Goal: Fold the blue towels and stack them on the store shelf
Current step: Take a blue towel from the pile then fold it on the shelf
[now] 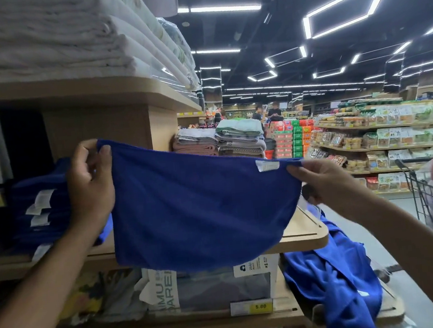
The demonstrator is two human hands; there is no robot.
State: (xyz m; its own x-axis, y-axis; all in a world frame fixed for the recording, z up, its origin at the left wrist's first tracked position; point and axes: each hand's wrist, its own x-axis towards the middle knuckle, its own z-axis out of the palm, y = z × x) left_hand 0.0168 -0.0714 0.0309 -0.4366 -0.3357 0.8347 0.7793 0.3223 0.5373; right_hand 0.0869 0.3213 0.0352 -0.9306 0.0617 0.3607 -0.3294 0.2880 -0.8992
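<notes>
Towel hangs between my pinches: left hand nips one top corner, right hand the other, beside its label. Slack sags below my fingers, so uneven pull could skew the fold before it reaches the stack behind my left knuckles.

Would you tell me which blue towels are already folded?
The stack on the shelf behind the left hand, white tags showing; the towel pinched between it and the right hand hangs spread, and the heap lower right lies crumpled.
</notes>
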